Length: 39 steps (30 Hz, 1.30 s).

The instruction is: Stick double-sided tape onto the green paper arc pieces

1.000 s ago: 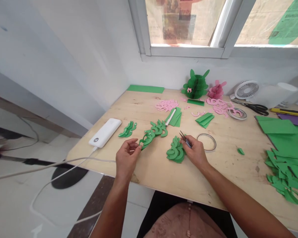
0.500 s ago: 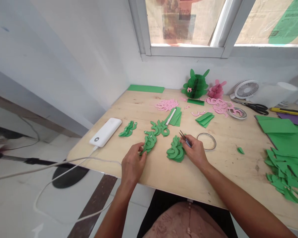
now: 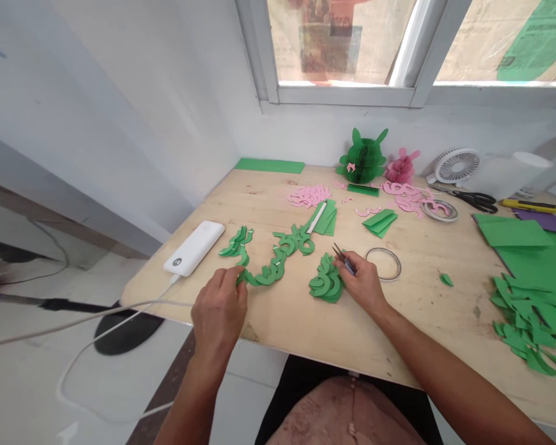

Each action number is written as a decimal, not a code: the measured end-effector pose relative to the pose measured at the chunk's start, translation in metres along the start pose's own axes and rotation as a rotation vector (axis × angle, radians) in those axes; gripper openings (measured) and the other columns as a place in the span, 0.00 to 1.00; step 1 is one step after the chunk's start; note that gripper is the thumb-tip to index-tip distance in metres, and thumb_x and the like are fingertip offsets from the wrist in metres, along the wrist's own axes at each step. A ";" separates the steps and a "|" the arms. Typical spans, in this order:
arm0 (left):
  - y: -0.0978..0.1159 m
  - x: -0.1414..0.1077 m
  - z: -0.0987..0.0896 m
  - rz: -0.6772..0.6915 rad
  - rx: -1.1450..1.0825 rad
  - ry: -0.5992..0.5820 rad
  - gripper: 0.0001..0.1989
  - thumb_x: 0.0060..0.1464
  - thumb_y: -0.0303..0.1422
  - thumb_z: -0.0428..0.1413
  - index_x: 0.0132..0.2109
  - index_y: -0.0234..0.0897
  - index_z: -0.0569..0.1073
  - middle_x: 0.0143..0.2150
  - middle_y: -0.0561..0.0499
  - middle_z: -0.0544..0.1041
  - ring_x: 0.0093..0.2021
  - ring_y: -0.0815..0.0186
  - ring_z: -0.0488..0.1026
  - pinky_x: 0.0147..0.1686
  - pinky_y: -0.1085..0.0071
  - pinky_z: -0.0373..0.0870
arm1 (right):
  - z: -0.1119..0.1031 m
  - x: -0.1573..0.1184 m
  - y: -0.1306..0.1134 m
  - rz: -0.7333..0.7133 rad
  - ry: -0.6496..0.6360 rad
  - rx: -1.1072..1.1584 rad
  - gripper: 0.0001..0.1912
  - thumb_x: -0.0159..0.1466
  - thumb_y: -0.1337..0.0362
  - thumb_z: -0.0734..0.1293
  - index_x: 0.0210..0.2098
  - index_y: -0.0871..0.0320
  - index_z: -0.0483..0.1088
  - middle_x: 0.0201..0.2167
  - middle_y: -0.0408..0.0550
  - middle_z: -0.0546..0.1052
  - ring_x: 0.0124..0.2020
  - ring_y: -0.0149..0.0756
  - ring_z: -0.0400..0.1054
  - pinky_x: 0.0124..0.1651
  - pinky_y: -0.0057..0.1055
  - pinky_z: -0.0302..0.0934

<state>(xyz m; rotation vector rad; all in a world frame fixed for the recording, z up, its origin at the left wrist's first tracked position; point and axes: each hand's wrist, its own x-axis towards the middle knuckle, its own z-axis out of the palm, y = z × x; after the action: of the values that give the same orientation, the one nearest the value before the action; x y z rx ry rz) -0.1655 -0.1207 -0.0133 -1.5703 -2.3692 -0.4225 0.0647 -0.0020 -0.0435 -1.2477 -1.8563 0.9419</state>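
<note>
My left hand (image 3: 220, 306) pinches the near end of a row of curved green paper cut-outs (image 3: 271, 272) spread across the tabletop. The row reaches back to more green cut-outs near a white pen (image 3: 317, 217). Just beyond my fingertips lies another small cluster of green cut-outs (image 3: 234, 242). In my right hand (image 3: 362, 278) is a pair of small pointed scissors (image 3: 344, 258), blades slightly parted and aimed away from me. Beside that hand rests a bunch of curved green cut-outs (image 3: 325, 281); whether my fingers touch it is hard to tell.
A white power bank (image 3: 194, 247) with a cable is at the left. Pink cut-outs (image 3: 310, 195), a green honeycomb paper figure (image 3: 365, 157) and a small fan (image 3: 458, 165) stand farther back. Green scraps (image 3: 530, 324) lie right, past a tape ring (image 3: 383, 264).
My left hand has moved left, drawing the green cut-outs from a tight bunch into a longer curved row. My right hand with the scissors has stayed nearly still.
</note>
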 end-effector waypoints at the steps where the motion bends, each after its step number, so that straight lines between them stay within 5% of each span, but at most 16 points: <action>1: -0.002 0.001 -0.003 -0.003 -0.011 0.015 0.12 0.56 0.28 0.46 0.45 0.39 0.70 0.38 0.46 0.75 0.38 0.57 0.73 0.34 0.66 0.65 | 0.000 0.000 0.000 -0.001 0.001 -0.001 0.12 0.58 0.60 0.62 0.36 0.58 0.73 0.27 0.44 0.76 0.26 0.33 0.66 0.30 0.27 0.59; 6: -0.009 0.006 -0.017 -0.101 -0.162 0.131 0.10 0.56 0.31 0.48 0.43 0.39 0.71 0.38 0.46 0.76 0.39 0.58 0.73 0.36 0.65 0.66 | 0.000 0.000 0.000 0.005 -0.003 -0.011 0.12 0.58 0.60 0.62 0.37 0.58 0.73 0.27 0.44 0.76 0.27 0.33 0.67 0.30 0.27 0.59; 9: -0.003 0.007 -0.021 -0.219 -0.537 0.131 0.10 0.52 0.32 0.54 0.42 0.40 0.72 0.37 0.49 0.75 0.37 0.62 0.73 0.39 0.65 0.68 | 0.000 0.000 -0.001 0.018 -0.008 0.009 0.12 0.58 0.61 0.62 0.37 0.59 0.73 0.30 0.45 0.77 0.30 0.35 0.68 0.34 0.28 0.61; 15: 0.051 -0.006 -0.005 -0.641 -1.701 -0.350 0.17 0.41 0.31 0.64 0.40 0.35 0.71 0.31 0.52 0.74 0.32 0.66 0.75 0.32 0.71 0.72 | -0.001 0.000 -0.003 0.006 -0.006 0.046 0.12 0.58 0.60 0.62 0.36 0.58 0.73 0.28 0.45 0.77 0.30 0.36 0.69 0.33 0.28 0.62; 19: 0.081 -0.013 0.007 -0.935 -2.064 -0.557 0.14 0.44 0.25 0.62 0.40 0.36 0.70 0.34 0.51 0.77 0.35 0.67 0.77 0.35 0.73 0.74 | -0.003 -0.001 -0.005 -0.021 0.003 0.058 0.12 0.59 0.60 0.62 0.36 0.58 0.73 0.29 0.45 0.77 0.29 0.35 0.69 0.33 0.28 0.62; 26: 0.094 -0.015 0.018 -1.104 -2.139 -0.562 0.10 0.50 0.23 0.56 0.41 0.35 0.69 0.36 0.47 0.78 0.38 0.64 0.78 0.37 0.72 0.75 | -0.004 -0.003 -0.011 -0.113 -0.023 0.032 0.11 0.60 0.61 0.61 0.36 0.58 0.72 0.29 0.45 0.76 0.29 0.34 0.68 0.32 0.27 0.61; 34: 0.097 -0.015 0.016 -1.056 -2.084 -0.547 0.11 0.48 0.22 0.58 0.40 0.35 0.69 0.34 0.49 0.77 0.35 0.67 0.77 0.37 0.71 0.75 | -0.003 -0.003 -0.009 -0.127 -0.025 0.011 0.10 0.59 0.62 0.61 0.36 0.58 0.72 0.28 0.44 0.76 0.28 0.33 0.68 0.32 0.27 0.60; 39: 0.097 -0.012 0.014 -0.946 -2.027 -0.418 0.13 0.44 0.24 0.61 0.39 0.34 0.70 0.31 0.52 0.76 0.30 0.70 0.75 0.33 0.72 0.74 | -0.002 -0.003 -0.007 -0.133 -0.029 0.013 0.10 0.59 0.62 0.62 0.37 0.58 0.72 0.29 0.45 0.76 0.29 0.34 0.69 0.33 0.27 0.61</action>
<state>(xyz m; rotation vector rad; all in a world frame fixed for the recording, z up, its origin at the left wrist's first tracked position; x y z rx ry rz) -0.0727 -0.0892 -0.0216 -0.2737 -2.4039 -3.6290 0.0642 -0.0067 -0.0366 -1.0927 -1.9268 0.9027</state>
